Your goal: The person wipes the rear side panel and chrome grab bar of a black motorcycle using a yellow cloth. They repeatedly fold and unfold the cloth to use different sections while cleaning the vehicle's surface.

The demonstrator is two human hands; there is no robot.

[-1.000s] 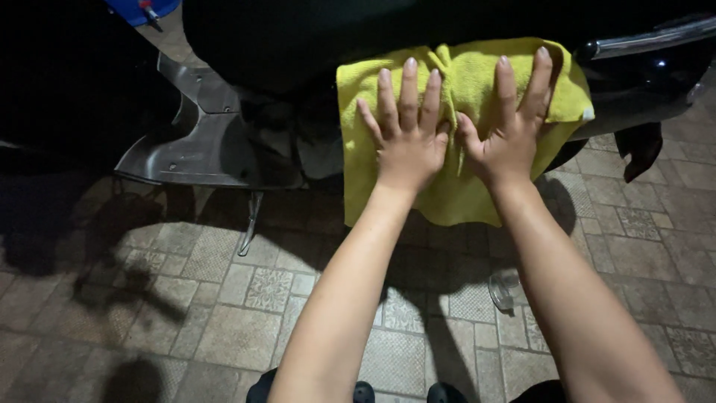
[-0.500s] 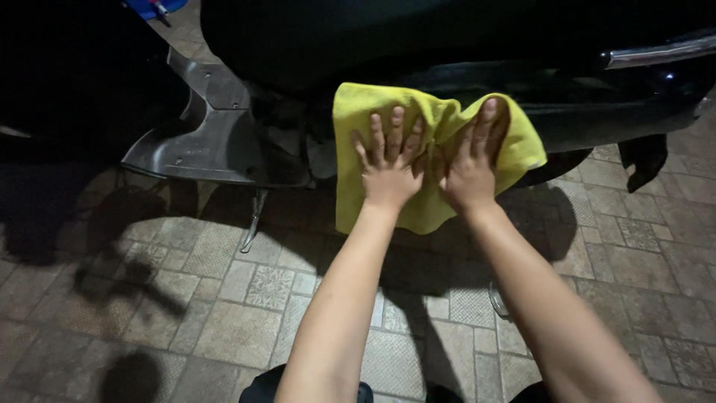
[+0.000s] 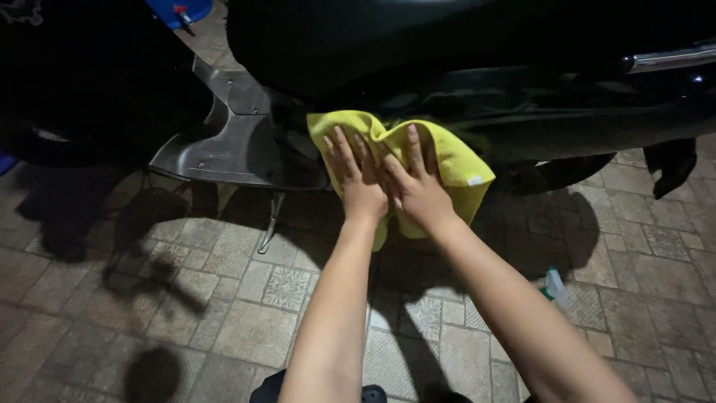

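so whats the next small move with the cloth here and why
Probably a slide of the yellow cloth to the right along the dark side panel. Both the left hand and the right hand press flat on it, side by side, so it is bunched at the panel's left end beside the grey footboard, and a long run of panel lies uncovered to the right.

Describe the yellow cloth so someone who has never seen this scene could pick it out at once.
Start at the dark scooter body filling the top of the view above the paved floor. On its lower side panel, right of the grey footboard, lies the yellow cloth, with the left hand and right hand pressed flat on it. It is the only bright yellow, crumpled thing there.
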